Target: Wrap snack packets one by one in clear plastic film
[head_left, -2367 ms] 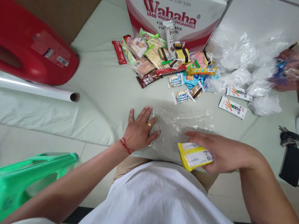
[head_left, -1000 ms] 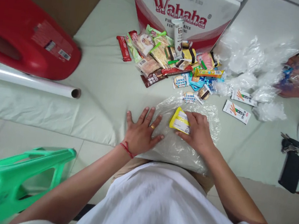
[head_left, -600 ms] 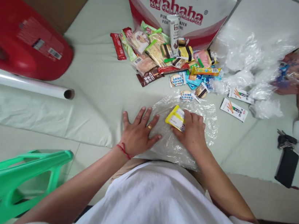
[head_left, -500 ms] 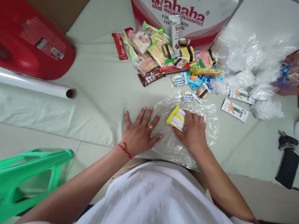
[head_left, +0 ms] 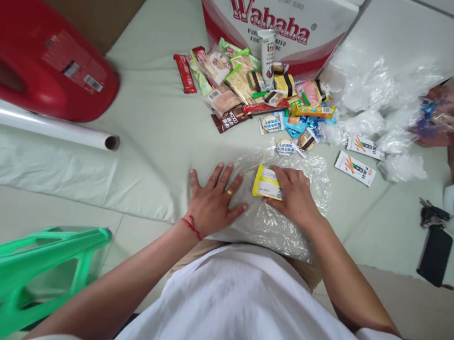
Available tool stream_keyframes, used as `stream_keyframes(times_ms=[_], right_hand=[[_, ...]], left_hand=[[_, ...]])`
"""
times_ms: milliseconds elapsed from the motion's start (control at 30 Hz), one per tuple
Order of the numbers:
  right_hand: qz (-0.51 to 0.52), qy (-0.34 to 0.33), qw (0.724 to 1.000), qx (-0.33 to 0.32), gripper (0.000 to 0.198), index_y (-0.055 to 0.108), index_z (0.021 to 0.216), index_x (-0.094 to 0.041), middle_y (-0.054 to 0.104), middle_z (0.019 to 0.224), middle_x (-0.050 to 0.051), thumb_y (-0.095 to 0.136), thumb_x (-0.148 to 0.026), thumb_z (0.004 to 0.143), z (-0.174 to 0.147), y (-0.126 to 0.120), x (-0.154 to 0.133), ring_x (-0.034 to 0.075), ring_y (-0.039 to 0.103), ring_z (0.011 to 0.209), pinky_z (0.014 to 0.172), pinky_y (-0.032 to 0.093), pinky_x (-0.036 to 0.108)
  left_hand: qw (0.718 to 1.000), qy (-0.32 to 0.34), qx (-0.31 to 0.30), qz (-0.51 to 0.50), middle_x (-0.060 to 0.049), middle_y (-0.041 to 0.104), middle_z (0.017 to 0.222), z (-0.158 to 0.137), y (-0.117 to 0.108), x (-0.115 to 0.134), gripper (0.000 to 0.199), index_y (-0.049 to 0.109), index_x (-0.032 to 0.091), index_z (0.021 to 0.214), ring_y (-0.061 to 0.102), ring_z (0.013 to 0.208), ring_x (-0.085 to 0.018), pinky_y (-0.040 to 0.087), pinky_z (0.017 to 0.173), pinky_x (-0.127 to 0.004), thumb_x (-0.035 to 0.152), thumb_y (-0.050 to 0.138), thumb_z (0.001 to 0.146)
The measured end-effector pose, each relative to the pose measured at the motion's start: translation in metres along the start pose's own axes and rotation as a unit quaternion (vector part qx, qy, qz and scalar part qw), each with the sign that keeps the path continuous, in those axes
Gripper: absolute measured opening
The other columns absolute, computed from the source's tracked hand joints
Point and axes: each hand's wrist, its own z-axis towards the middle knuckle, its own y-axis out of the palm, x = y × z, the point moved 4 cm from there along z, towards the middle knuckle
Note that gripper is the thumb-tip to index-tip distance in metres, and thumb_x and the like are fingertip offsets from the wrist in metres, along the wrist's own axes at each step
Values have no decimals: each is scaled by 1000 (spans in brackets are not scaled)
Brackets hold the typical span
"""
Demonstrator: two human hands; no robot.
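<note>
A yellow and white snack packet [head_left: 267, 183] is gripped in my right hand [head_left: 294, 194], its printed white side facing up and its left end showing. Beneath the packet lies a clear plastic bag [head_left: 281, 233], spread out and wrinkled on the table. My left hand [head_left: 213, 201] rests flat with fingers spread, its thumb side over the bag's left edge. Just beyond the bag are a small blue-and-white biscuit packet [head_left: 284, 146] and a round wrapped snack [head_left: 306, 141]. Fingertips of my right hand on the packet's far side are partly hidden.
A heap of wrapped snacks [head_left: 238, 85] sits before a Wahaha carton [head_left: 273, 9]. Clear plastic bundles [head_left: 367, 88] and two stick-snack packets [head_left: 355, 168] lie right. Keys [head_left: 432, 214] and a black phone-like object [head_left: 435, 256] are far right; a red jug [head_left: 86, 62] and film roll [head_left: 48, 127] left.
The yellow packet has turned slightly and sits a little lower, with my right hand still on it. My left hand stays almost in place. The view has shifted slightly.
</note>
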Motion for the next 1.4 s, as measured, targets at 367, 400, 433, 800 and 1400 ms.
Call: stream_keyframes(times_ms=[367, 400, 433, 800, 1400], right_hand=[[6, 23, 999, 35, 88, 38, 165, -20, 52, 154, 22, 66, -63, 94, -9, 9, 1, 43, 45, 132, 108, 39, 58], [7, 26, 999, 35, 87, 38, 165, -19, 52, 153, 22, 65, -62, 95, -9, 10, 2, 43, 46, 132, 108, 39, 58], [8, 28, 999, 35, 86, 38, 165, -19, 53, 153, 23, 65, -61, 96, -9, 11, 3, 44, 47, 132, 109, 39, 59], [106, -96, 987, 76, 77, 37, 164, -32, 60, 146, 17, 69, -51, 98, -125, -15, 13, 39, 56, 137, 111, 49, 62], [228, -58, 950, 208, 30, 76, 119, -30, 75, 106, 6, 68, -12, 97, -155, 3, 22, 25, 66, 100, 88, 57, 45]], left_hand=[[1000, -7, 5, 2, -17, 27, 177, 0, 0, 0, 74, 37, 30, 167, 26, 164, -43, -8, 123, -83, 63, 50, 102], [1000, -7, 5, 2, -16, 28, 177, 0, 0, 0, 74, 37, 30, 168, 26, 164, -42, -8, 123, -83, 63, 50, 102], [1000, -6, 7, 1, -16, 28, 177, 0, 0, 0, 74, 37, 31, 168, 27, 164, -42, -8, 123, -83, 63, 50, 102], [1000, 17, 6, -13, -18, 32, 176, -9, -3, -11, 62, 40, 27, 166, 31, 163, -39, -2, 125, -82, 51, 37, 109], [915, 376, 89, -116, -24, 68, 142, -33, -6, -20, 78, 50, 16, 153, 64, 137, -36, 51, 118, -59, 64, 70, 94]])
